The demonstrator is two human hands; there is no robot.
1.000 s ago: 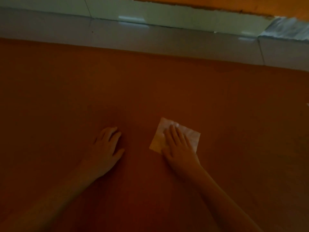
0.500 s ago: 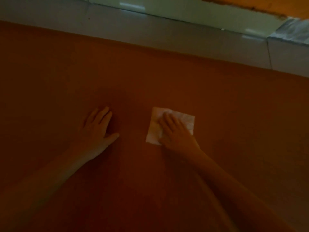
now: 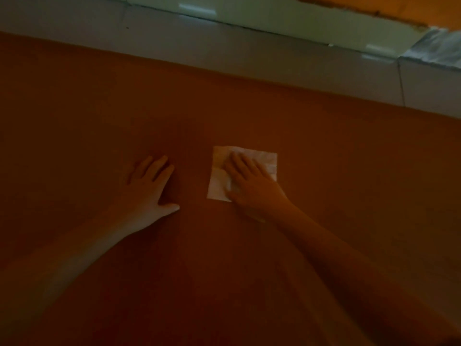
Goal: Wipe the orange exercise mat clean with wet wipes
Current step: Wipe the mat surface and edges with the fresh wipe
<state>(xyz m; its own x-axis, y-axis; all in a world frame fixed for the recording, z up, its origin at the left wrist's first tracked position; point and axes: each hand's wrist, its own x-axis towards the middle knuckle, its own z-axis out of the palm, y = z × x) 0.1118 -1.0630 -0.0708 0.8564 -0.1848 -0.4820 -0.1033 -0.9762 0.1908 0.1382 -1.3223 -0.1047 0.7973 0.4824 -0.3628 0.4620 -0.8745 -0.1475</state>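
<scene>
The orange exercise mat point(image 3: 336, 171) fills most of the dim view. A white square wet wipe point(image 3: 219, 178) lies flat on it near the middle. My right hand point(image 3: 252, 183) presses on the wipe with straight fingers and covers its right half. My left hand point(image 3: 147, 186) rests flat on the bare mat a short way left of the wipe, fingers spread and thumb out to the right.
Grey floor tiles point(image 3: 274, 58) run along the mat's far edge, with a pale skirting point(image 3: 287, 23) behind them. A crumpled silvery thing point(image 3: 434, 51) lies at the top right corner.
My right hand has pushed the wipe away from me toward the mat's far edge. My left hand has slid forward alongside it, and both arms now reach out further.
</scene>
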